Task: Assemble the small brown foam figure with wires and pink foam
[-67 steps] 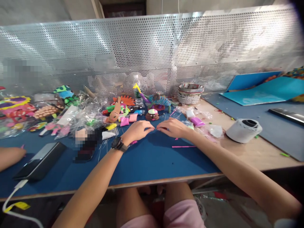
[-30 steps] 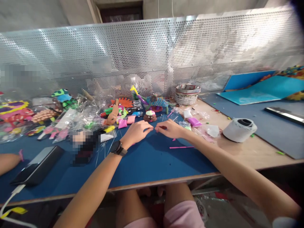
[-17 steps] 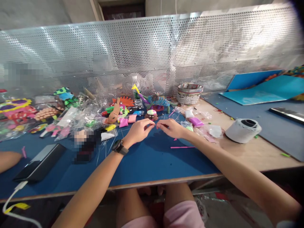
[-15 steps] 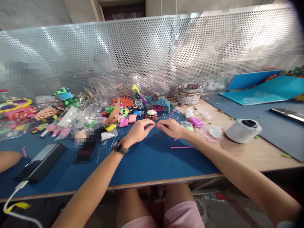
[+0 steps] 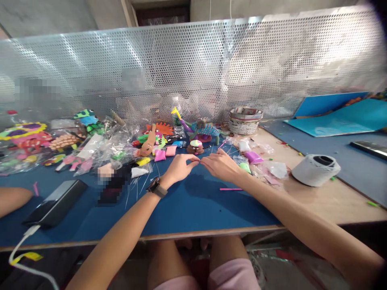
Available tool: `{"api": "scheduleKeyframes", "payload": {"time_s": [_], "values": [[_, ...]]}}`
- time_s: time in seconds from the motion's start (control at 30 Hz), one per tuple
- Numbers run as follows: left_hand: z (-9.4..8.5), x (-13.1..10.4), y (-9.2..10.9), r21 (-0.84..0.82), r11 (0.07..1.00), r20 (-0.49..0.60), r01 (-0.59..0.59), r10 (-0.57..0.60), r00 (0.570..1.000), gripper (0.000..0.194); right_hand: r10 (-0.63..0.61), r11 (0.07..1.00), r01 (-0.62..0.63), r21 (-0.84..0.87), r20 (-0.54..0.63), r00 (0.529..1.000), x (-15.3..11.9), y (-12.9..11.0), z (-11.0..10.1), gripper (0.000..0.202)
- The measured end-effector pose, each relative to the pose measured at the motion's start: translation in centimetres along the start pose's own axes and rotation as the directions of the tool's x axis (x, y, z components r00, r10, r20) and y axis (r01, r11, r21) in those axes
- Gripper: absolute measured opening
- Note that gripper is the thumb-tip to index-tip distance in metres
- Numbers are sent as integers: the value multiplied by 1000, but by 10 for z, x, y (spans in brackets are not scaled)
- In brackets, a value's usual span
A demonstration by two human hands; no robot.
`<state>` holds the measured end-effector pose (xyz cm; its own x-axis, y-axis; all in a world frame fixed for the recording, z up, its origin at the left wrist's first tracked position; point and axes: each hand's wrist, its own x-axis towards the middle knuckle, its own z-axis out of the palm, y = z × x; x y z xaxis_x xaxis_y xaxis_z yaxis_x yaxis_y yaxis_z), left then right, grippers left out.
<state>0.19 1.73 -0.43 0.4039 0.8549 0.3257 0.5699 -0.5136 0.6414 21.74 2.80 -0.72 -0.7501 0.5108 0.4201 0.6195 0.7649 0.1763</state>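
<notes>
Above the blue tabletop (image 5: 193, 209), my left hand (image 5: 180, 167) and my right hand (image 5: 222, 166) meet at their fingertips. Both are closed in a pinch; whatever lies between the fingers is too small to make out. Just behind them sits a brown clay figure (image 5: 195, 149) with eyes and a pink, white and green top. A pink clay tool (image 5: 231, 189) lies flat below my right hand. Pink clay packets (image 5: 160, 155) and a yellow piece (image 5: 143, 161) lie beyond my left hand.
Clay animals and clear bags crowd the back left, near a bottle (image 5: 177, 117). A woven basket (image 5: 245, 120) and a white roll (image 5: 316, 170) stand on the right. A power bank (image 5: 56, 203) with a cable lies left, beside another person's arm (image 5: 13, 200).
My right hand has turned, its fingers folding closer together, and its tips now touch those of my left. The whole view has shifted slightly.
</notes>
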Motion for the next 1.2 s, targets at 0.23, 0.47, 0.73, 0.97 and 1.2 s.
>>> {"api": "scheduleKeyframes", "payload": {"time_s": [0.23,0.47,0.73,0.97,1.2], "values": [[-8,-1,0,-42,999,111,-19,24,994,31,0,988,8,154,-48,999,0,5,-5,31],[-12,-1,3,-62,997,106,-39,45,993,31,-62,966,81,246,-86,994,-2,15,-6,30],[-11,0,-4,-90,996,175,-8,24,984,33,-72,960,95,264,-94,993,-3,16,-5,31],[-14,0,-3,-164,985,207,-53,87,974,25,-47,906,66,419,-56,997,-1,18,-3,30],[-15,0,-1,-311,950,207,-1,69,976,28,46,746,24,666,-87,995,0,15,-2,35]]}}
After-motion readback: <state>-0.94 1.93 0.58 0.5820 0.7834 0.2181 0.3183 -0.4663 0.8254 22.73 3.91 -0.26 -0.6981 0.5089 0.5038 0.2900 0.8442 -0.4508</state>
